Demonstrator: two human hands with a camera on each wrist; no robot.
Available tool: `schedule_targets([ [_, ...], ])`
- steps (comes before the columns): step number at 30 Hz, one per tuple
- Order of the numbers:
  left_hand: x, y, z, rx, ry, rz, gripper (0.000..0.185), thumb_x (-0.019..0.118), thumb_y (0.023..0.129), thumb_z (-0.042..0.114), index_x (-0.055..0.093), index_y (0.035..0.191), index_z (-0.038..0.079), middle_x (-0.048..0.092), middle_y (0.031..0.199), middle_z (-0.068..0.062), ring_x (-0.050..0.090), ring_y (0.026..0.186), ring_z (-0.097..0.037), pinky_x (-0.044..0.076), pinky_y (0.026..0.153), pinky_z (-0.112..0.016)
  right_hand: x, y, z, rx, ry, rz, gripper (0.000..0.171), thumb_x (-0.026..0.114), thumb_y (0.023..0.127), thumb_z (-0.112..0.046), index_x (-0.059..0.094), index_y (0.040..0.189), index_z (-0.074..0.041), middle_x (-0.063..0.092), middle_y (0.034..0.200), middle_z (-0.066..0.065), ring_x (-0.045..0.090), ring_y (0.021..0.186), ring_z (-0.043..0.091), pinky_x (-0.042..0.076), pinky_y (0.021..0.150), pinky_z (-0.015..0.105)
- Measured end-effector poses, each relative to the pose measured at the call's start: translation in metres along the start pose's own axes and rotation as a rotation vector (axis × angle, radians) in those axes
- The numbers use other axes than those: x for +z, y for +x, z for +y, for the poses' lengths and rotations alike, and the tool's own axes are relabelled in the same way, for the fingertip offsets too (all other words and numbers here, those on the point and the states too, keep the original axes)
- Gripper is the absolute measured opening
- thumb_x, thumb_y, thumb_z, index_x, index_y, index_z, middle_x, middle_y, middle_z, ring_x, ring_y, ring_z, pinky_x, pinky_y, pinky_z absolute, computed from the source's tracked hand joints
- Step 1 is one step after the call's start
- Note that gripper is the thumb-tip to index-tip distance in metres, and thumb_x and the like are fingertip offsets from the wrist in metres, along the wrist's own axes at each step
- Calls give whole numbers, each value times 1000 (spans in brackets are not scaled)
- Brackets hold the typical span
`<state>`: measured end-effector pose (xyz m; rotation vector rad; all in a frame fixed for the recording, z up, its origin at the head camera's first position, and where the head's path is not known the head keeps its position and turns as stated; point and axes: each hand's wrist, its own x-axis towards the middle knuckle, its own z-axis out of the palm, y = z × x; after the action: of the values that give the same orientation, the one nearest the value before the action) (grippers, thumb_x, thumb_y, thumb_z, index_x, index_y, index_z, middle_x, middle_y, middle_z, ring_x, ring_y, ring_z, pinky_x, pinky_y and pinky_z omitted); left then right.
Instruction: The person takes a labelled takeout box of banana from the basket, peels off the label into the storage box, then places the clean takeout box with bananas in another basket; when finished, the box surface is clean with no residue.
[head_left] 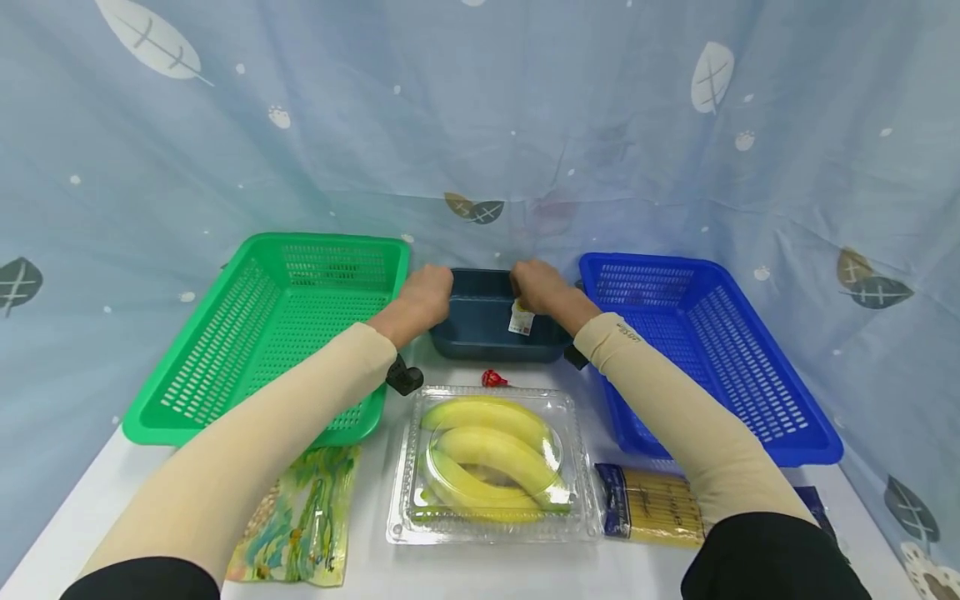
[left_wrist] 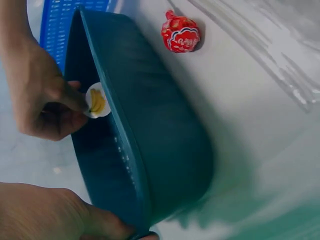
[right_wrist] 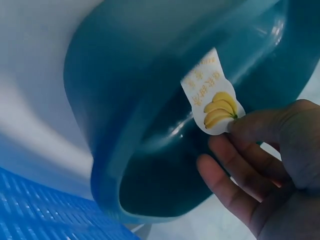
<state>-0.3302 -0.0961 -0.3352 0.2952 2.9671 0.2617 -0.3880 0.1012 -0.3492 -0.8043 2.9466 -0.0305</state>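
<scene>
From the head view, the dark teal tub (head_left: 487, 321) sits on the white tabletop (head_left: 375, 567) between the green basket (head_left: 262, 333) and the blue basket (head_left: 712, 350), behind the clamshell of bananas (head_left: 491, 458). The left hand (head_left: 423, 292) grips the tub's left rim; the right hand (head_left: 540, 287) is at its right rim.

In the left wrist view, the left hand (left_wrist: 50, 215) curls over the tub (left_wrist: 150, 125) edge, with a red wrapped candy (left_wrist: 180, 32) near the tub's outer wall.

In the right wrist view, the right hand (right_wrist: 270, 165) pinches the banana sticker (right_wrist: 212, 97) between thumb and fingers (right_wrist: 225, 155). I judge the sticker may tear if peeled unevenly, or the tub may tip if the left grip slackens.
</scene>
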Motion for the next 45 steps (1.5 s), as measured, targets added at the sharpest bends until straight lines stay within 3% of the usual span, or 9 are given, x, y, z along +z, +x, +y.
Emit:
schedule_targets([
  [18,-1,8,-4,6,-1,-24,6,59,89,3,62,93,2,60,78,-10,59,64,-21,47,52,-30,-13,-21,6,21,29,43,14,66,81,-7,68,95,-4,63,90,7,58,80,24,51,71,38],
  [26,-6,8,-8,11,0,-48,5,59,89,6,62,90,2,59,74,-11,56,59,-20,44,50,-30,-21,-31,0,-41,24,50,5,62,82,-9,66,85,-9,62,81,3,57,72,20,50,63,35],
  [30,-11,5,-7,25,0,-46,6,61,88,8,61,84,4,57,69,-8,52,53,-18,42,47,-29,-26,-37,1,-45,58,56,8,60,87,-15,67,88,-11,62,81,1,57,70,16,50,63,34],
  [36,-17,0,-10,10,-12,-16,17,58,89,18,56,75,8,39,56,-2,35,45,-15,32,40,-28,-35,-54,0,-76,132,94,15,58,91,-20,67,95,-9,61,77,-1,57,67,14,50,64,33],
  [39,-19,-7,-13,38,-52,25,18,57,90,23,61,87,6,49,67,-5,34,45,-14,30,40,-28,-38,-65,-1,-86,165,118,15,58,91,-22,66,94,-10,61,79,-1,57,68,15,49,64,34],
  [41,-21,-16,-13,81,-93,59,27,57,91,26,62,106,4,59,88,-10,40,45,-15,33,42,-29,-40,-74,-2,-84,187,135,15,59,91,-24,65,95,-11,62,81,-1,57,69,14,49,65,33],
  [45,-28,-42,-7,170,-155,114,49,59,90,28,49,132,3,56,123,-14,50,47,-17,40,46,-32,-46,-96,-5,-77,239,181,18,60,91,-26,65,101,-12,64,86,-1,59,73,13,50,66,32],
])
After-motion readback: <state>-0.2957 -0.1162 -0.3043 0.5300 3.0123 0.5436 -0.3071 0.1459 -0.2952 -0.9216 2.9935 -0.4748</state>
